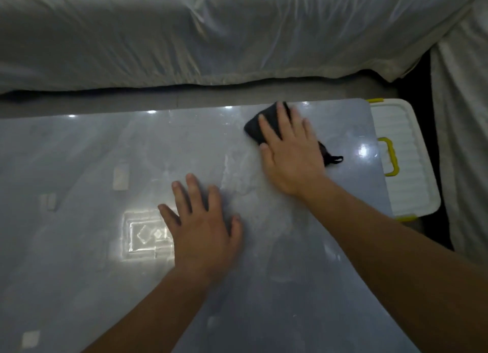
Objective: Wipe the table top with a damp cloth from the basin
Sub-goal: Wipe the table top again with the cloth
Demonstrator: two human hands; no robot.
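A glossy grey marble-look table top point(105, 154) fills most of the view. A dark cloth point(257, 127) lies on it near the far right corner. My right hand point(289, 152) presses flat on the cloth with straight, spread fingers, and a dark loop of the cloth sticks out to the hand's right. Nearer to me, my left hand point(203, 226) rests flat on the bare table with its fingers spread. A wet smear shows on the surface between the two hands. No basin is in view.
A white plastic box lid with yellow clips and handle point(404, 157) sits just past the table's right edge. A sofa under a pale cover point(211, 35) runs along the far side, with a strip of floor point(184, 99) between it and the table.
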